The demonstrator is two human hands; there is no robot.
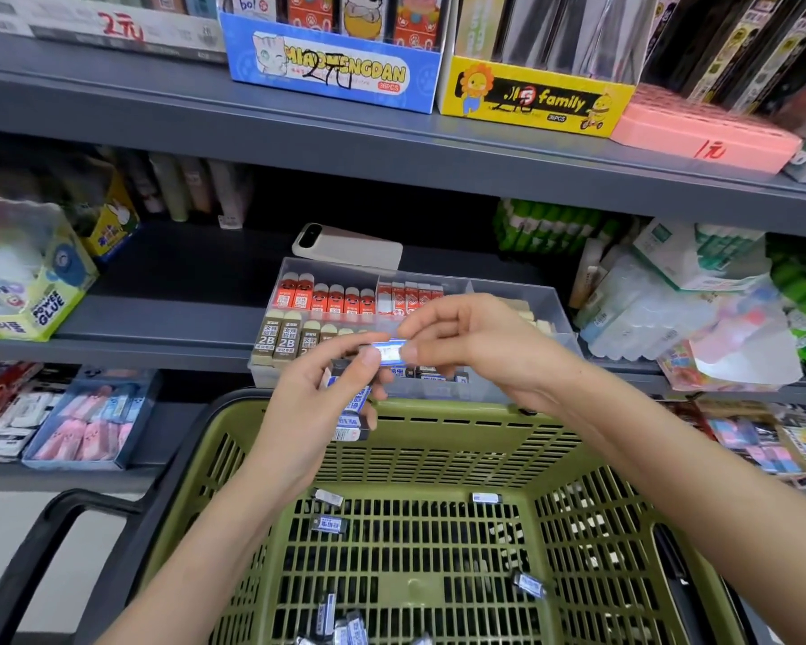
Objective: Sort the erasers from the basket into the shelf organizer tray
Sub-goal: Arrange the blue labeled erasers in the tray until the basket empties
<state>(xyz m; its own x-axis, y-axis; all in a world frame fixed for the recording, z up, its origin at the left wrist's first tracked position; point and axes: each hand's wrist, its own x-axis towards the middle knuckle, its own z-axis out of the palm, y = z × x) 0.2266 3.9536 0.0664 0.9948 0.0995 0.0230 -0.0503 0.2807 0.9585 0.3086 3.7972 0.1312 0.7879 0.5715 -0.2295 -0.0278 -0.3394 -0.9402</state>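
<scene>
A clear shelf organizer tray (557, 304) sits on the middle shelf, holding rows of red erasers (326, 297) and brown 2B erasers (280, 339). Just in front of the tray, my left hand (317, 398) grips a small stack of blue-and-black erasers (352, 414). My right hand (475, 346) pinches one blue-and-white eraser (392, 352), which my left thumb also touches. Below, the green basket (438, 435) holds several loose blue-and-black erasers (329, 523) scattered on its floor.
A phone (345, 246) lies on the shelf behind the tray. Glue boxes (29, 290) stand at the left, wrapped packs (671, 309) at the right. The basket's black handle (43, 542) sticks out lower left. Display boxes (331, 62) fill the upper shelf.
</scene>
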